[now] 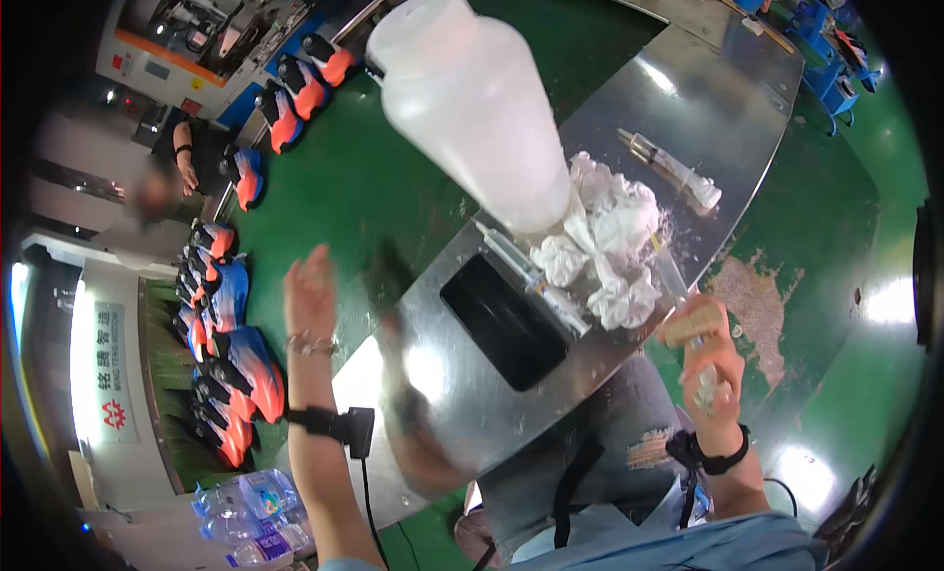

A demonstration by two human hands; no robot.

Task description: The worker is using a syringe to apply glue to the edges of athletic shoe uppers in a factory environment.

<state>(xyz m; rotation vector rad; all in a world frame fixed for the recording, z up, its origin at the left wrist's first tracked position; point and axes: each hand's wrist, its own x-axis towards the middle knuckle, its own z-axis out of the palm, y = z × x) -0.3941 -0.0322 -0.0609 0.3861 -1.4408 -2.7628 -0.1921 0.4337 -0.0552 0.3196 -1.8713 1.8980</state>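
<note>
My left hand (311,288) reaches over the green surface, a little blurred, its fingers stretched out and nothing in them. My right hand (716,360), closed, holds a clear syringe (671,272) with a yellowish tip pointing up and away. A tan ribbed piece (692,322) lies across its fingers; I cannot tell whether it is worn or held. Something whitish and crumpled (710,390) shows in the palm. Beside the syringe sits a heap of crumpled white tissue (619,212). Closer to the middle lie another syringe (511,256) and a black phone (503,320).
A large white plastic bottle (472,99) stands on the metal table (728,89), with a further syringe (669,166) to its right. Orange and blue shoes (251,364) line the left side. A person's arm (184,150) is beyond them. Plastic water bottles (241,507) stand at lower left.
</note>
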